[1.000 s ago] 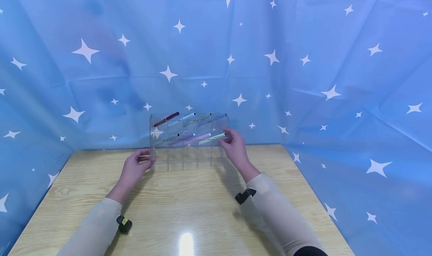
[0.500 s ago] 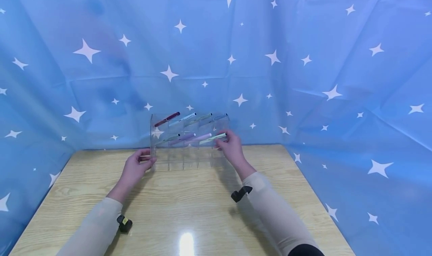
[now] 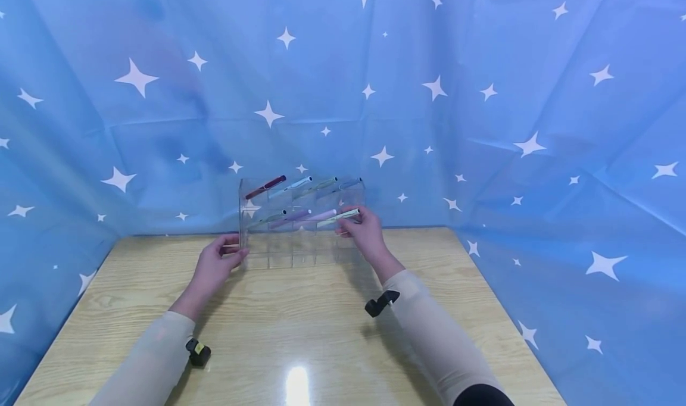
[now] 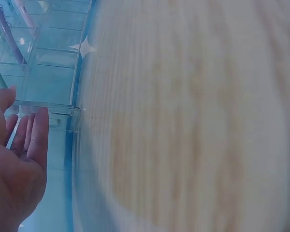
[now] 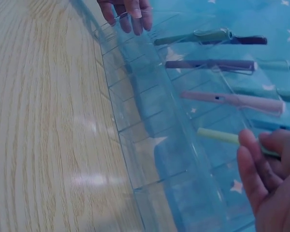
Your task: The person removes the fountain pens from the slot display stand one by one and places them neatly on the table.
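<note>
Right hand (image 3: 367,230) further left, grip round mint pen (image 3: 340,217), left grip (image 3: 214,262) on clear rack (image 3: 281,260) (seven other pens (image 3: 265,187) inside).

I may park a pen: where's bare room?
Wooden tabletop between left sleeve and right sleeve, in front of the clear pen rack; also right of the right sleeve. Crowded: the rack's upper two tiers, with pens and the right grip.

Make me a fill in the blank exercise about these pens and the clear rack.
The clear rack bears pens in ____ rows.
The upper row holds ____ pens.
The person's ____ hand pinches the pale green pen.
In the head view, the left hand holds the rack's ____ side.
Missing words: two; four; right; left.
</note>
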### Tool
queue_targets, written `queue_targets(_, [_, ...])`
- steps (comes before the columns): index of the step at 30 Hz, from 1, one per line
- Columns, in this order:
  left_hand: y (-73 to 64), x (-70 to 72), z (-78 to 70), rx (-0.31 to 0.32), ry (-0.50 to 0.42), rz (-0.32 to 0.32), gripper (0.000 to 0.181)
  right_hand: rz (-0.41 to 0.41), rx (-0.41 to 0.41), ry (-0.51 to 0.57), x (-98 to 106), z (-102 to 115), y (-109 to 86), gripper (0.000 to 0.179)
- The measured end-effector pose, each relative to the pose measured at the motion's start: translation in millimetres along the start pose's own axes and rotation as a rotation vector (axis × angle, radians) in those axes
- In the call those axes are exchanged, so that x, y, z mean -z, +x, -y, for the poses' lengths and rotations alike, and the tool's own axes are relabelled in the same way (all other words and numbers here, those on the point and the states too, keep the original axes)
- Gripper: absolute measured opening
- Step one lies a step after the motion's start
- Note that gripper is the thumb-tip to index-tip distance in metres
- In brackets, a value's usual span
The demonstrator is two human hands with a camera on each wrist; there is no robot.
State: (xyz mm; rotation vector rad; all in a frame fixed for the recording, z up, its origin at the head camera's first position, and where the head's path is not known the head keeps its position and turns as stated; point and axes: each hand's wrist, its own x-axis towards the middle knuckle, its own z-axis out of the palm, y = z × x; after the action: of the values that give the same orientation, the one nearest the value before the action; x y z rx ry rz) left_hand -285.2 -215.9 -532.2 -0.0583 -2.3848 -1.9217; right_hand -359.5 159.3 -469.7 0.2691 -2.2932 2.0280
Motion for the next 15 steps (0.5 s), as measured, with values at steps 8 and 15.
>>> queue_targets(8, [0.1,0.9,0.1,0.012,-0.001,0.006,0.054,0.021,0.017,-0.002,-2.1,-2.4,0.4,0.025])
queue_targets(15, [2.1,0.7,2.1,0.022,-0.006,0.008,0.054,-0.016,0.104,-0.044,-3.9,-3.0,-0.3,0.021])
